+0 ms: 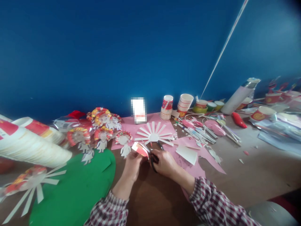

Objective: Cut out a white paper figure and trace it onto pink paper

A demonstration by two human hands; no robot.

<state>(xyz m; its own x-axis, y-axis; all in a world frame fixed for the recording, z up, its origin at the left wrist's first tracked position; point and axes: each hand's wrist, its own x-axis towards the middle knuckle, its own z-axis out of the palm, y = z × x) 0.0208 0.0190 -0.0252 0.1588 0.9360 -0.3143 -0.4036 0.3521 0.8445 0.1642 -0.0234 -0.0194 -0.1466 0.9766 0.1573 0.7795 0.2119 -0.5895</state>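
My left hand [133,164] is closed on a piece of paper cup [140,148], red and orange on one face. My right hand [166,163] grips a pair of scissors [153,165] by their dark handle, and the blades meet the edge of the cup piece. Just beyond both hands, a paper cup cut into a fan of white strips [154,137] lies spread on pink paper [128,122]. Left of it, cut-out paper figures [102,145] have curled red-and-yellow rings round their heads. My fingers partly hide the scissors and the piece.
A green sheet [77,188] and long stacks of paper cups [35,146] lie on the left. Upright cup stacks [166,108] stand by the blue wall [150,47]. Pens [198,133], paper scraps [187,153], a red object [239,120] and a leaning flask [240,97] are on the right.
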